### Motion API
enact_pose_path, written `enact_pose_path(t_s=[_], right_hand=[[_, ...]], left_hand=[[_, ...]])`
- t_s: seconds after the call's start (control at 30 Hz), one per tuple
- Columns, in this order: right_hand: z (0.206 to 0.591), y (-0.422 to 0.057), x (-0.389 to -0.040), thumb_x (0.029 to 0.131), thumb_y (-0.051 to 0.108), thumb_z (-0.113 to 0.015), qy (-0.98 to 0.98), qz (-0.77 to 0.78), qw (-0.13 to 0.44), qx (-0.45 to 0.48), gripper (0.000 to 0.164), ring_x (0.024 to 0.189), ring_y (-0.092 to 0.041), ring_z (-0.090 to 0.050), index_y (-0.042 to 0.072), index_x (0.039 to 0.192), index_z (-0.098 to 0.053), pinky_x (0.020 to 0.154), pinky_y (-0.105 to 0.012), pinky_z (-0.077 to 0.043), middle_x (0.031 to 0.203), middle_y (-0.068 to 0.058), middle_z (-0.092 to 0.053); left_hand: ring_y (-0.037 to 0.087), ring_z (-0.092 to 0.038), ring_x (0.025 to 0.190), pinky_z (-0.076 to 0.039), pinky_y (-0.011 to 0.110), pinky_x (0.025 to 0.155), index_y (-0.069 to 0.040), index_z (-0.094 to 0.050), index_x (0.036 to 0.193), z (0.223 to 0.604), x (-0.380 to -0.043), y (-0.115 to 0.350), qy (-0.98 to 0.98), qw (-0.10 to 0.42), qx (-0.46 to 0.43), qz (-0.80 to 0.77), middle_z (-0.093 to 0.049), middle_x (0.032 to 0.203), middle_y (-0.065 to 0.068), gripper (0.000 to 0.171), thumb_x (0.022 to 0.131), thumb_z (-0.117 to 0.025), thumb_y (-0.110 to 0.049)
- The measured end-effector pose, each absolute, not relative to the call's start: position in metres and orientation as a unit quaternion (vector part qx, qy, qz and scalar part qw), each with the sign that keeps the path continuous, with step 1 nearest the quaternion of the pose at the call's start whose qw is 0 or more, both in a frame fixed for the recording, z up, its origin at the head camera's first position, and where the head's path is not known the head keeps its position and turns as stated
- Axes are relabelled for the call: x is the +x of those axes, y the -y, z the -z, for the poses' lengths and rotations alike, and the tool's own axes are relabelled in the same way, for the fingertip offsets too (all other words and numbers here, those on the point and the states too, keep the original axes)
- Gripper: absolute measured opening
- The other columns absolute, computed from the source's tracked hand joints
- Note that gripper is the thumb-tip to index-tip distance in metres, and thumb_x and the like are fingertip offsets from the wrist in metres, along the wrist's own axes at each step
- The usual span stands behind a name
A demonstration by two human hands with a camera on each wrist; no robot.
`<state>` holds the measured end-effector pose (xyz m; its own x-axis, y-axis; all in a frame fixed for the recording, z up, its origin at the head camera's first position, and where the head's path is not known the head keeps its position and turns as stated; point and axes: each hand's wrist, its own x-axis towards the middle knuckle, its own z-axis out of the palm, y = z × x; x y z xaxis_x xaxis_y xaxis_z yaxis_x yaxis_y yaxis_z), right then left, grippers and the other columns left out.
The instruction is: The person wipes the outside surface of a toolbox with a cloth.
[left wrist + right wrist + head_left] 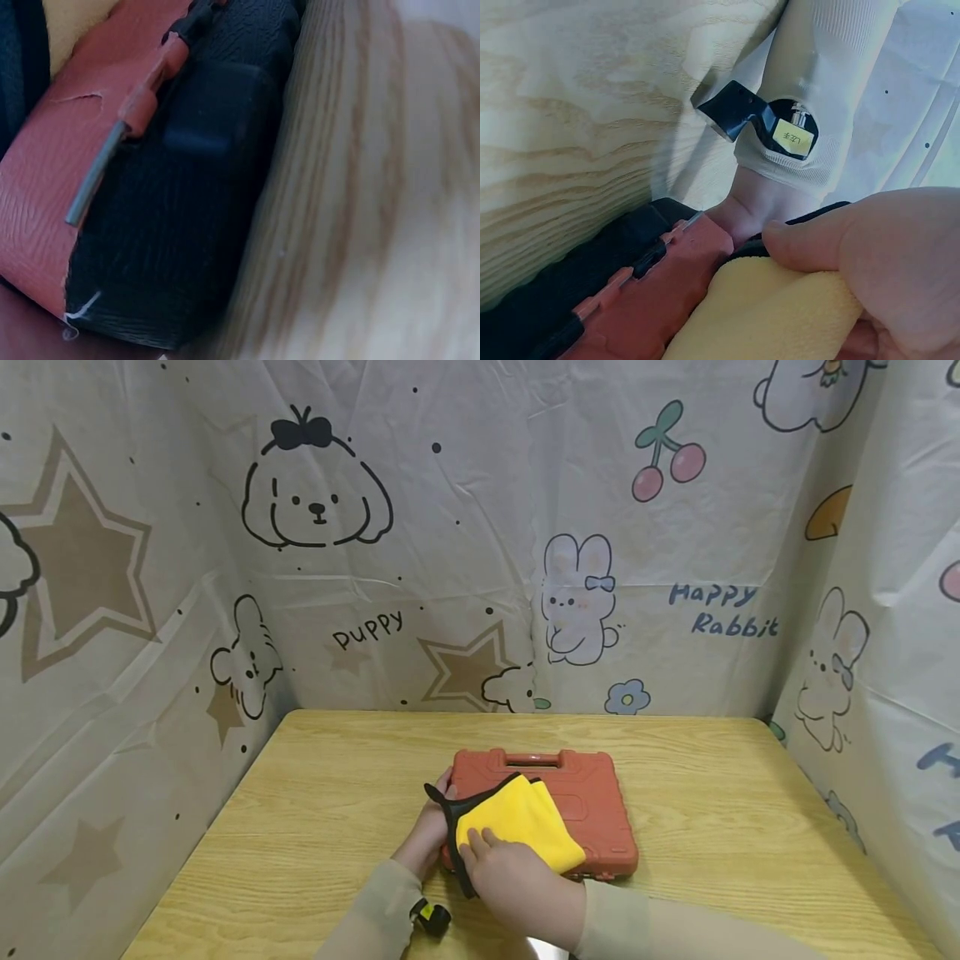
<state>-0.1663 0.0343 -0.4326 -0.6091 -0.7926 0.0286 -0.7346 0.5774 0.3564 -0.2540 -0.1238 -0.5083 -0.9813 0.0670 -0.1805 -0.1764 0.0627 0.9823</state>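
Note:
A red plastic carrying case (592,810) with a black lower half lies flat on the table, its handle toward the back. Over its left part is a folded yellow cloth (536,827) with black trim. My right hand (513,877) holds the cloth against the lid; in the right wrist view its thumb (810,240) presses on the cloth near the trim. At the case's left end, my left hand (431,822) grips the side, its fingers partly hidden by the cloth. The case's hinge pin (96,172) sticks out in the left wrist view.
The light wooden table (712,793) carries the case. Printed fabric walls (465,485) enclose the back and both sides. A small black wrist camera mount (431,917) is strapped at the left sleeve.

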Motion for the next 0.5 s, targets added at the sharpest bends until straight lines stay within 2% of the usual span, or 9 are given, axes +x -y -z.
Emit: enact_pose_path(t_s=[0.13, 0.27, 0.37, 0.5], right_hand=[[0.432, -0.035, -0.167, 0.099, 0.026, -0.069, 0.879, 0.163, 0.097, 0.438, 0.036, 0.118, -0.012, -0.068, 0.017, 0.134, -0.070, 0.082, -0.020, -0.060, 0.134, -0.002, -0.069], [0.430, -0.036, -0.173, 0.099, 0.021, -0.070, 0.891, 0.136, 0.058, 0.429, 0.037, 0.120, -0.013, -0.067, 0.018, 0.136, -0.069, 0.086, -0.022, -0.060, 0.135, 0.000, -0.068], [0.430, -0.036, -0.180, 0.099, 0.019, -0.069, 0.903, 0.115, 0.027, 0.414, 0.038, 0.122, -0.014, -0.067, 0.018, 0.137, -0.068, 0.089, -0.024, -0.060, 0.138, -0.001, -0.067], [0.430, -0.036, -0.191, 0.099, 0.018, -0.069, 0.910, 0.112, 0.022, 0.398, 0.039, 0.123, -0.016, -0.067, 0.015, 0.137, -0.067, 0.088, -0.024, -0.060, 0.139, -0.003, -0.066]], left_hand=[[0.048, -0.017, 0.155, -0.013, 0.062, 0.127, -0.004, -0.012, 0.165, 0.507, -0.255, 0.124, -0.723, 0.090, -0.040, -0.684, -0.020, 0.168, 0.028, 0.057, 0.114, -0.029, -0.024], [0.048, -0.021, 0.154, -0.015, 0.063, 0.126, -0.005, -0.014, 0.165, 0.507, -0.256, 0.123, -0.724, 0.088, -0.046, -0.682, -0.024, 0.167, 0.027, 0.057, 0.114, -0.030, -0.024], [0.047, -0.026, 0.153, -0.018, 0.062, 0.125, -0.006, -0.019, 0.165, 0.507, -0.257, 0.122, -0.734, 0.076, -0.054, -0.673, -0.031, 0.165, 0.026, 0.058, 0.112, -0.036, -0.024], [0.046, -0.028, 0.152, -0.021, 0.062, 0.125, -0.004, -0.027, 0.163, 0.509, -0.258, 0.121, -0.754, 0.048, -0.066, -0.651, -0.037, 0.162, 0.026, 0.058, 0.110, -0.041, -0.025]])
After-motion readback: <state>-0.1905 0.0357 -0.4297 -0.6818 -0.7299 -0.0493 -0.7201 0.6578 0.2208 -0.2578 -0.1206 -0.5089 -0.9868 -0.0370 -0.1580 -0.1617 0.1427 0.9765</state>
